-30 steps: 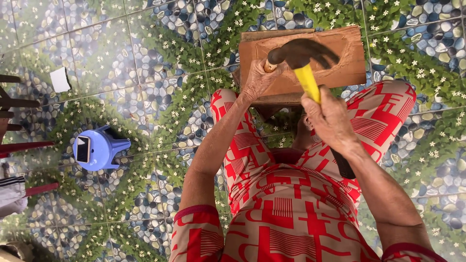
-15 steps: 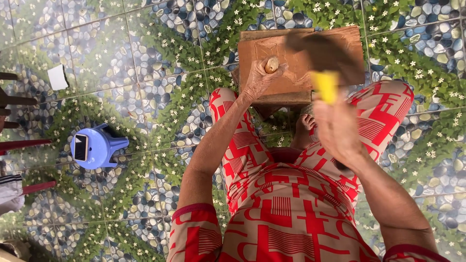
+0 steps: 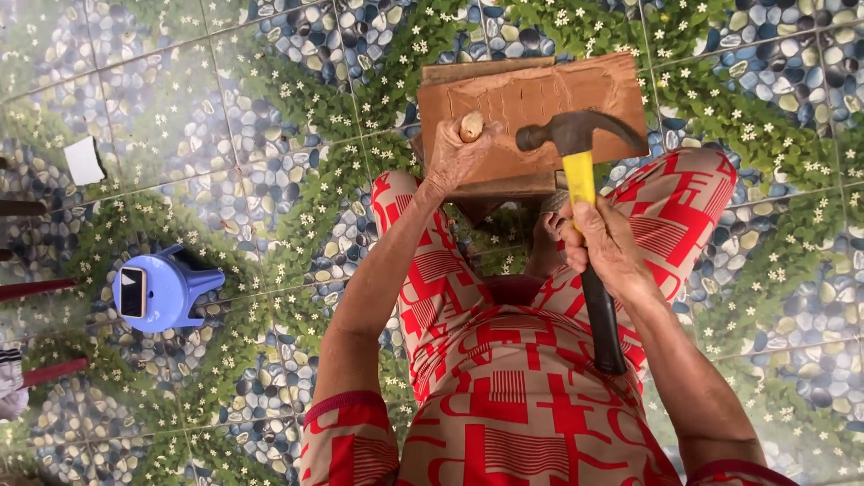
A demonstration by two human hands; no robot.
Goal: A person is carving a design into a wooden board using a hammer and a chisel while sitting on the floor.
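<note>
Over a pebble-patterned tiled floor, a carved wooden board rests at the knees while the right hand grips a hammer, lowered since the last swing (head now beside the chisel clasped in the left hand).

Yellow-and-black claw hammer raised, tan nut upright on wooden block

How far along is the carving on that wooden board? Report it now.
Done: shallow grooves already cross the wooden board's top face. In hand: the left hand grips a wooden-handled tool stood on the board, and the right hand holds the hammer, its head level with the tool's butt. Left: the grooves look faint, so most of the cutting probably remains.
</note>
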